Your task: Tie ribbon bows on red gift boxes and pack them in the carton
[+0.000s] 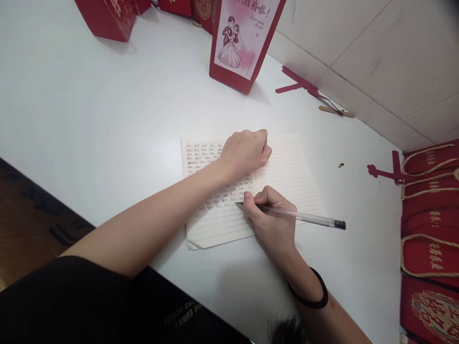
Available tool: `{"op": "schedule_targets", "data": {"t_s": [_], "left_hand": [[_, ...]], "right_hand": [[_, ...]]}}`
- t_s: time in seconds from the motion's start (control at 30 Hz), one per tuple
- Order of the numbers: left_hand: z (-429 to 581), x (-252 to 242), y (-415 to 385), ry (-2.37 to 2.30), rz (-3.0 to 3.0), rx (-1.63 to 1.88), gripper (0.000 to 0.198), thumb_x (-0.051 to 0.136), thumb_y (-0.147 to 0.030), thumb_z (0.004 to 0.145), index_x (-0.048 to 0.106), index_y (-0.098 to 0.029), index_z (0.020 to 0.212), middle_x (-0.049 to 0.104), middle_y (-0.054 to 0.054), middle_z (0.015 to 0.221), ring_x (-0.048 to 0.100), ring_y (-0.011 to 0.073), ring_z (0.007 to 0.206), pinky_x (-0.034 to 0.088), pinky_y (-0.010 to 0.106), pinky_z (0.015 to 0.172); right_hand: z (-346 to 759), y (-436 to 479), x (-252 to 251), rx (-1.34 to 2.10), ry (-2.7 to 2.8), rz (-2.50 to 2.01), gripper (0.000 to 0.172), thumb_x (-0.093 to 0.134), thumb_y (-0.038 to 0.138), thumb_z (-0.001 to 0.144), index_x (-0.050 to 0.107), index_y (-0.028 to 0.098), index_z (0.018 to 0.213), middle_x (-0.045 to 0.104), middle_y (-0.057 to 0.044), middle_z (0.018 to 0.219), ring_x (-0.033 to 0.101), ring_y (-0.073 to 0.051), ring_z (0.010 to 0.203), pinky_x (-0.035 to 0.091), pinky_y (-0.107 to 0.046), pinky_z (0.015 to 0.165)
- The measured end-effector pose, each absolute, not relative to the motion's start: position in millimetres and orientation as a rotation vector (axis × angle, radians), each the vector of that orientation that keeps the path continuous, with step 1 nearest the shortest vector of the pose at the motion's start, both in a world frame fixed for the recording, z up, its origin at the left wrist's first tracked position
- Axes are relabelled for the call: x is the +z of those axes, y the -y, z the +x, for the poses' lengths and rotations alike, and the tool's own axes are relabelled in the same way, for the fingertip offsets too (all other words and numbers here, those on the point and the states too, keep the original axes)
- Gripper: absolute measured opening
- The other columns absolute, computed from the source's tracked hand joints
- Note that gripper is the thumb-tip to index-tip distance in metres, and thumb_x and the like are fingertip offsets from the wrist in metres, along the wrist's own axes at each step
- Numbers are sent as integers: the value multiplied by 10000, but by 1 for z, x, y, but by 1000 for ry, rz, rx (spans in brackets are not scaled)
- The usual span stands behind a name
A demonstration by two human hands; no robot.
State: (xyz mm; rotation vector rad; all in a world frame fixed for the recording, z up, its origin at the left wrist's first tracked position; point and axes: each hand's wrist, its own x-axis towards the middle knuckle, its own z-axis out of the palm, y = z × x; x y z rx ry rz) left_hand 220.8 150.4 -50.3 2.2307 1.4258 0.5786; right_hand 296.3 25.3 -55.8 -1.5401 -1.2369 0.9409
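An open lined notebook [218,227] lies on the white table, its left page filled with rows of small handwritten characters and its right page [287,162] showing only ruled lines where visible. My right hand [270,220] grips a clear gel pen [311,217] with a black end cap. The pen's tip touches or nearly touches the left page, by the lowest written row. My left hand [245,150] rests across the upper middle of the notebook, its fingers curled into a fist. What is inside that fist, if anything, is hidden. My left forearm covers part of the writing.
A red box [231,81] with a wedding-couple picture stands behind the notebook, with another red box [111,21] at the far left. Red gift bags [426,282] with rope handles line the right. Red ribbon-like pieces [299,83] and a thin stick [333,111] lie by the tiled wall [376,62].
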Motion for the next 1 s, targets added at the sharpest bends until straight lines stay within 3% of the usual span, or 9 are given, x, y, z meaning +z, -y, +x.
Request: {"op": "schedule_targets", "data": {"t_s": [0.37,0.57,1.0], "left_hand": [[221,-51,-151,-1428,2224,601,191,425,-187,817,612,-152,832,634,42,703,604,187,699,439,320,701],[221,-50,-151,-1413,2208,598,199,419,-176,815,614,-149,846,630,42,713,600,189,728,438,327,710],[220,-49,-151,-1397,2203,585,212,412,-175,820,616,-143,868,623,46,723,596,189,735,437,327,709]], "right_hand": [[296,-25,-55,881,1319,-1606,367,591,272,784,315,207,550,351,75,465,313,-76,421,272,-221,416],[296,-25,-56,833,1377,-1553,370,556,201,758,246,209,557,244,81,485,238,-72,440,222,-220,416],[295,-26,-54,776,1376,-1560,366,533,191,773,236,207,560,220,77,494,211,-77,459,214,-214,417]]}}
